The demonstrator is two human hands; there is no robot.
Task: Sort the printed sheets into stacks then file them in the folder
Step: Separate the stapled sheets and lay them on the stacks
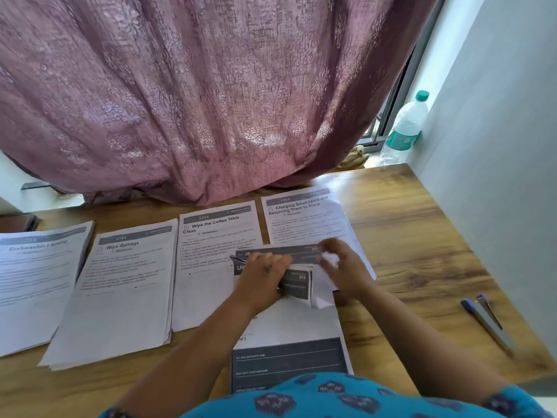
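Note:
Four stacks of printed sheets lie in a row on the wooden table point(422, 236): "Dishwasher Loading" point(33, 282) at the left, "Wipe Railings" point(120, 291), "Wipe the Coffee Table Clean" point(211, 236) and "Charging Small Items" point(301, 215) at the right. In front of me lies a fifth stack with dark headers point(289, 354). My left hand point(262, 279) presses on its top edge. My right hand point(343, 267) holds the upper corners of its sheets point(297, 283), which are curled up and fanned. No folder is in view.
A purple curtain point(196, 101) hangs over the table's far edge. A plastic water bottle point(404, 128) stands on the sill at the back right. Two pens point(485, 318) lie near the right edge, next to a white wall. A dark object point(18, 221) sits at far left.

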